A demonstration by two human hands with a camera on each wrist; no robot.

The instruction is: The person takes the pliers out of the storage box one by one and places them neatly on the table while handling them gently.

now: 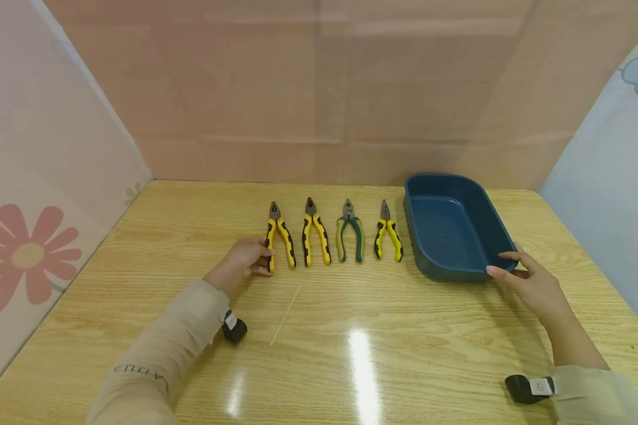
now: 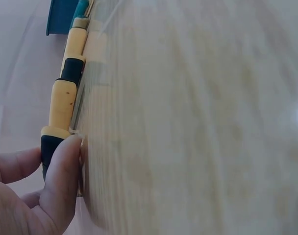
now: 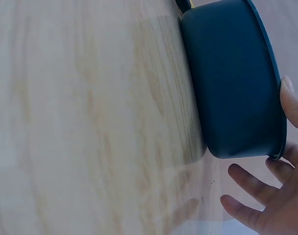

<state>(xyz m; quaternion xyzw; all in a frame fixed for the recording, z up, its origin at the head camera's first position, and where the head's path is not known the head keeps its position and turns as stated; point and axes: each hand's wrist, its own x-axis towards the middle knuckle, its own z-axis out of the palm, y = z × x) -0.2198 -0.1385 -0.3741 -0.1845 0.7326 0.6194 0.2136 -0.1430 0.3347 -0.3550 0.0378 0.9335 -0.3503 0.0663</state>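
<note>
My left hand [image 1: 247, 257] is at the leftmost pliers [image 1: 274, 227], which have yellow and black handles and lie with jaws pointing away. Thumb and fingers pinch the end of the left handle, as the left wrist view shows on the black grip [image 2: 50, 147]. To their right lie a second yellow and black pair of pliers [image 1: 308, 227], green-handled pliers [image 1: 357, 233] and smaller yellow and black long-nose pliers [image 1: 385, 221]. At the near right corner of a dark blue plastic basin [image 1: 457, 275], my right hand [image 1: 537, 286] grips the rim between thumb and index finger; its other fingers spread outside the wall.
The wooden table [image 1: 393, 342] carries the pliers in a row, with the basin at their right. A thin pale strip [image 1: 285, 316] lies in front of the left pliers. A brown covered wall [image 1: 324, 88] stands behind, and patterned side panels [image 1: 26, 177] flank the table.
</note>
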